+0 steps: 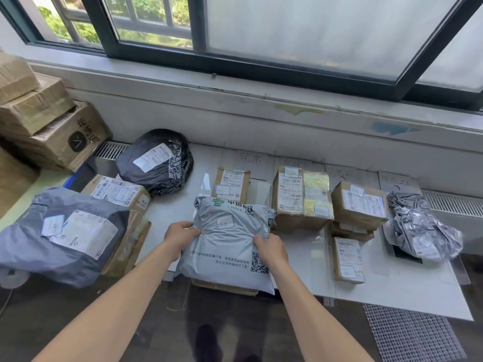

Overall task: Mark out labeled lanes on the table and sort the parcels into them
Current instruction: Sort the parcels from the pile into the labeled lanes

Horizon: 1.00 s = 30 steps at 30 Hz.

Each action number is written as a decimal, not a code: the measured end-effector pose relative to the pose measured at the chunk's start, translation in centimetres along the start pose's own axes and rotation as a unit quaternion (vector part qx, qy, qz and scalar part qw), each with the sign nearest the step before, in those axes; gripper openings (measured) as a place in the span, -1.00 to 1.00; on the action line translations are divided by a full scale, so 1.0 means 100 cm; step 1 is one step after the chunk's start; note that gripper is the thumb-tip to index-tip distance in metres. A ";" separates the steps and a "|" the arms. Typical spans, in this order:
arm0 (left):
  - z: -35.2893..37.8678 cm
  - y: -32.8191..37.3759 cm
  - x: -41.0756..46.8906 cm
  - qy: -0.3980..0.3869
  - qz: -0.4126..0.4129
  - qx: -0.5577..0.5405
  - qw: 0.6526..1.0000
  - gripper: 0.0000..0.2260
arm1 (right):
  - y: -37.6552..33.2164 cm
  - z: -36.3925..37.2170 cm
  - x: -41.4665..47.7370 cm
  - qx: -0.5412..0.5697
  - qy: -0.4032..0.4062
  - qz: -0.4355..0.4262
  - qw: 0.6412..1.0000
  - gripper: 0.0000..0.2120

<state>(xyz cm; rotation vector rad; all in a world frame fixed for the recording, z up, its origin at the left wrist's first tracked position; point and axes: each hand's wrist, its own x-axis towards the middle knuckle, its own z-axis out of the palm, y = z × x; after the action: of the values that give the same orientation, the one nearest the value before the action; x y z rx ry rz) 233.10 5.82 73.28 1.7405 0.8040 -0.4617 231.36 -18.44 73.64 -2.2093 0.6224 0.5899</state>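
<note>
at the nine o'clock edge of the white table [392, 291], a dark grey poly bag [60, 236] slumps over a labelled carton [117, 192], with a black plastic parcel [156, 163] at about eleven o'clock. at centre, a person's left hand [180, 237] curls round the left edge of a grey china post mailer [230, 239], while the right hand [270, 248] holds its right side, fingers bent onto the plastic. the mailer lies in the leftmost lane, below a handwritten lane label [252, 159] and a small carton [231, 184] at twelve o'clock, its near end overhanging the table on top of a flat brown parcel [224, 288]. it looks soft, light and slick, likely to sag and slide, so a grip on both side edges seems safest. toward three o'clock sit a taped carton [300, 197], stacked boxes [359, 205] and a crumpled silver bag [418, 228], each in its own lane.
</note>
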 end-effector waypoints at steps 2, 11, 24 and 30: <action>0.000 0.000 0.001 -0.004 -0.002 0.000 1.000 -0.58 | 0.000 -0.001 0.000 0.012 -0.006 0.008 1.000 -0.67; -0.005 0.026 0.001 -0.002 -0.004 -0.009 1.000 -0.73 | -0.012 -0.014 -0.012 -0.128 0.075 -0.010 0.989 -0.64; -0.018 0.125 -0.020 0.089 0.225 0.247 0.938 -0.47 | -0.107 -0.070 -0.012 -0.265 0.161 -0.262 0.914 -0.58; -0.022 0.130 -0.027 0.117 0.261 0.336 0.898 -0.49 | -0.119 -0.062 -0.006 -0.279 0.138 -0.307 0.900 -0.51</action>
<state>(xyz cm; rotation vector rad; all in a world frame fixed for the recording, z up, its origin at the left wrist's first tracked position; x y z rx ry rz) 240.39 5.06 84.62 2.5938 0.3048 -0.1602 239.35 -15.87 84.15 -2.8634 -0.1692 0.1183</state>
